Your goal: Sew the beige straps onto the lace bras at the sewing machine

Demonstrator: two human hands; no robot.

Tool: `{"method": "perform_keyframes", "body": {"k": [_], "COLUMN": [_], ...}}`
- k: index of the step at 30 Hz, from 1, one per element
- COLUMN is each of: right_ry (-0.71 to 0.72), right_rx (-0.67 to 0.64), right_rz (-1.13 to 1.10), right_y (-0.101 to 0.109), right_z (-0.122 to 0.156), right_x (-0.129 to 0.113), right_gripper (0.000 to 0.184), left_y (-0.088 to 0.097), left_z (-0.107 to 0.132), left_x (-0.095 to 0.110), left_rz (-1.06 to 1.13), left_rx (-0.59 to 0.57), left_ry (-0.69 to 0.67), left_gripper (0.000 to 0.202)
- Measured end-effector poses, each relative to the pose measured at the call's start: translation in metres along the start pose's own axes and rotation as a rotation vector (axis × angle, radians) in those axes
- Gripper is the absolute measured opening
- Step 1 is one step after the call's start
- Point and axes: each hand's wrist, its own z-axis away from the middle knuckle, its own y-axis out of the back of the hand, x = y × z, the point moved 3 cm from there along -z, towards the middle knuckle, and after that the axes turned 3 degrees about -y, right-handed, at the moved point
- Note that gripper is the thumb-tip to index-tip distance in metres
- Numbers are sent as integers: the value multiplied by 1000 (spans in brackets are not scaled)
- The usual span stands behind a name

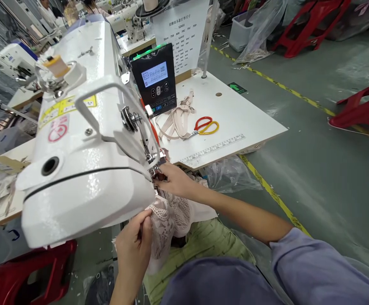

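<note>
A large white sewing machine fills the left of the view. Pale pink lace fabric hangs from under its head down over my lap. My left hand is closed, pinching the near edge of the lace below the machine head. My right hand is closed on the lace right at the needle area, fingers pressed against the presser foot region. The needle itself is mostly hidden behind the machine head.
The white table holds red-and-yellow scissors, a pile of beige straps and a black control panel. A printed ruler runs along the table edge. Red stools stand on the grey floor with yellow tape.
</note>
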Motion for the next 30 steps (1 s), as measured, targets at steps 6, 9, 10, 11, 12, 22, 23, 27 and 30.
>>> {"method": "perform_keyframes", "body": {"k": [6,9,10,11,12,22,23,27,30], "right_ry": [-87,-145,-161,-176,-187,-403,-428,-465,-451], "right_rx": [3,37,50,62,69,41,30,7,7], "right_rz": [-45,-101,-114,-124,-131,-385,-426,-564,-641], "right_y": [2,3,3,2,2,-4,-5,-9,-10], "right_z": [5,14,18,21,25,61,65,76,78], "right_x": [-8,-8,-7,-7,-7,-9,-9,-9,-11], "right_gripper": [3,5,6,8,9,29,31,34,34], "left_y": [-3,-6,-7,-9,-10,-21,-21,-19,-18], "left_z": [1,4,5,6,7,11,11,10,10], "left_x": [-4,-4,-5,-5,-6,-9,-9,-7,-4], "left_rz": [73,128,138,140,139,196,195,175,177], "left_rx": [8,-19,-19,-15,-8,-34,-28,0,-7], "left_ry": [-7,-32,-36,-36,-30,73,72,48,43], "left_gripper": [28,26,25,24,23,22,21,19,20]}}
